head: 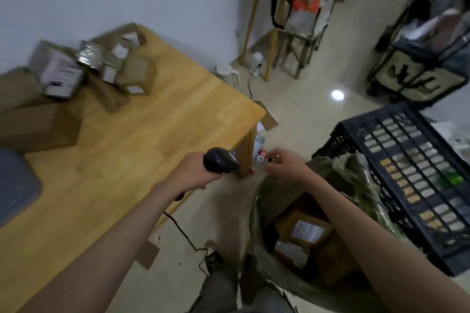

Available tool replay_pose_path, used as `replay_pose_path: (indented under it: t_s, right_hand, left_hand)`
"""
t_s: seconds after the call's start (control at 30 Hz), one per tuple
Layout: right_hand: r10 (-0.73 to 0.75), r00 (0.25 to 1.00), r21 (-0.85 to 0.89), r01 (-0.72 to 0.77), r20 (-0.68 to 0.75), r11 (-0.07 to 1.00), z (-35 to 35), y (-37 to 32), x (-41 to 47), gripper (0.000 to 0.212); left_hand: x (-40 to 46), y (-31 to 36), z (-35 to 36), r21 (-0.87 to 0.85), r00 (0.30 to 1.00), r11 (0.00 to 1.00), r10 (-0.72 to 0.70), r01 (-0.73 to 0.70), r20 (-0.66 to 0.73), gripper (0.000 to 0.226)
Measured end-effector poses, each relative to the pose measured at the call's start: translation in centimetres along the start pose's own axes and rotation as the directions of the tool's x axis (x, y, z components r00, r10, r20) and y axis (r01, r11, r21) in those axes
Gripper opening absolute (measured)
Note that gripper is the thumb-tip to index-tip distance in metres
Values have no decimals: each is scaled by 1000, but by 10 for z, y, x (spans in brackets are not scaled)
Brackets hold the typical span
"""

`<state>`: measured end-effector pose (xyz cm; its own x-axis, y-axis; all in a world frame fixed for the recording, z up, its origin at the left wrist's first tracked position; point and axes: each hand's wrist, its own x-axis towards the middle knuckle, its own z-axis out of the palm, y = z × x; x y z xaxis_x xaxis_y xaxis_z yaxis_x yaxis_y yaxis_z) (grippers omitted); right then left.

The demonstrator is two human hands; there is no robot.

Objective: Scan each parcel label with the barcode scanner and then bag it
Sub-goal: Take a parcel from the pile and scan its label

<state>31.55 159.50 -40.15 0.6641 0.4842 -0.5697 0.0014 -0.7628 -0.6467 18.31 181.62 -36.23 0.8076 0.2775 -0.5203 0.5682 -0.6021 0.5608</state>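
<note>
Head view: wooden table (142, 140) on pale tiled floor (300, 109), left hand (189, 173) fingers around barcode scanner (220, 160).

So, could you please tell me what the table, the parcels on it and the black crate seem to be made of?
Table: looks like light wood with a smooth, slightly glossy finish; grain lines and plank joints show. Parcels: apparently brown cardboard, matte, with white paper labels. Crate: probably moulded plastic, dark and matte, judging by its regular lattice.
</note>
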Motion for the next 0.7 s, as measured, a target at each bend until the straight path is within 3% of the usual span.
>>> replay_pose_path:
  t_s: [0.27,0.5,0.7]
  right_hand:
    - [-152,985,-164,163,75,973,48,-144,32,40]
    - [-260,943,-243,307,207,920,104,-232,49,40]
    - [-318,918,-257,375,238,891,133,-289,73,40]
  left_hand:
    - [-48,-79,-103,-145,968,987,-99,67,-230,13]
    - [-83,-147,-157,-273,907,951,-237,144,-348,16]
    - [-92,-176,-193,-333,869,928,-297,165,-396,17]
